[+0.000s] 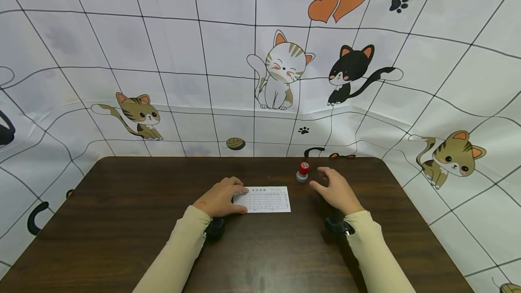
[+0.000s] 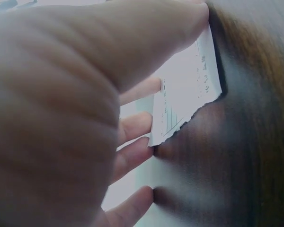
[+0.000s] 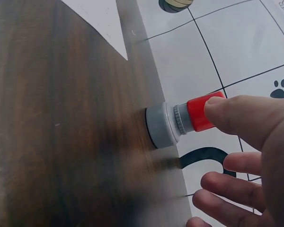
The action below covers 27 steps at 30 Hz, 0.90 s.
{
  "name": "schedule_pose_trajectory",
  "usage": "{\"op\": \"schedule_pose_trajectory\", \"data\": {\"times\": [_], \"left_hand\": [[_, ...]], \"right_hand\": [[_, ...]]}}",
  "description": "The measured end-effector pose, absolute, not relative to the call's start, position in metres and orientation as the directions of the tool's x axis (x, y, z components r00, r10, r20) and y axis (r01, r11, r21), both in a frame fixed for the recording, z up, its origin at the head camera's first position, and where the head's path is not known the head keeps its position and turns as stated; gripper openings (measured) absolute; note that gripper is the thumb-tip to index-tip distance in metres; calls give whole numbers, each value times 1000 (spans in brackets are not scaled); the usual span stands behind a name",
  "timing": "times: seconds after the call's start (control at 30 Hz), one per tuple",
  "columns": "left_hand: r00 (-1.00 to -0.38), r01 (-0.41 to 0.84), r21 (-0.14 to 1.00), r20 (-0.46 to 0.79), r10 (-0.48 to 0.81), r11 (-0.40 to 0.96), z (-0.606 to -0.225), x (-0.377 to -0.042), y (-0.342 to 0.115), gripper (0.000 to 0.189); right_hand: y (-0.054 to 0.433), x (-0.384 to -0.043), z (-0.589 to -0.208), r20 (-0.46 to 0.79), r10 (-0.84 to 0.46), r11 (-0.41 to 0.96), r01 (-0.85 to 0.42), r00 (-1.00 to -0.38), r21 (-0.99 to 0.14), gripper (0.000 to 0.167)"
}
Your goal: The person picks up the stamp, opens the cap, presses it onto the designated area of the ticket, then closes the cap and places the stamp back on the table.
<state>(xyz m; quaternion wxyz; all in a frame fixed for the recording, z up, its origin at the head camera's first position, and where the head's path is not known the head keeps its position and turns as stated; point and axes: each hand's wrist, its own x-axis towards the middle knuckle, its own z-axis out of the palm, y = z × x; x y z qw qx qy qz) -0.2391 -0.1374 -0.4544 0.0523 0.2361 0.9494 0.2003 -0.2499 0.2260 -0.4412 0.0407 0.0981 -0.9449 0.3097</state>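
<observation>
A white printed form with a ruled table lies flat on the dark table. My left hand rests at its left end, fingertips on the upper part and thumb by the lower edge. In the left wrist view the paper shows a ragged short edge by those fingers. A small stamp with a red top and grey base stands upright right of the form. Beside it my right hand is spread and holds nothing. In the right wrist view its thumb overlaps the stamp's red top; the head view shows a gap.
The brown wooden table ends at a wall sheet printed with cats and grid lines. Both sleeves are pale yellow, and a dark wrist device sits on the right wrist, another on the left.
</observation>
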Motion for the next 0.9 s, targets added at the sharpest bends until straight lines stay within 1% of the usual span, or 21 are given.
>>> {"op": "schedule_pose_trajectory", "data": {"times": [0.27, 0.47, 0.67, 0.9], "left_hand": [[-887, 411, 421, -19, 461, 808, -453, -237, -138, 58], [-884, 417, 426, -16, 468, 803, -453, -236, -137, 58], [-883, 422, 415, -14, 470, 806, -454, -236, -136, 58], [-887, 416, 416, -9, 461, 809, -454, -236, -137, 57]], "right_hand": [[221, -272, -444, 102, -142, 727, -174, -985, -664, 56], [215, -281, -450, 83, -125, 704, -147, -989, -695, 52], [209, -285, -452, 133, -108, 689, -170, -985, -704, 45], [206, -288, -457, 186, -90, 700, -195, -978, -687, 38]]}}
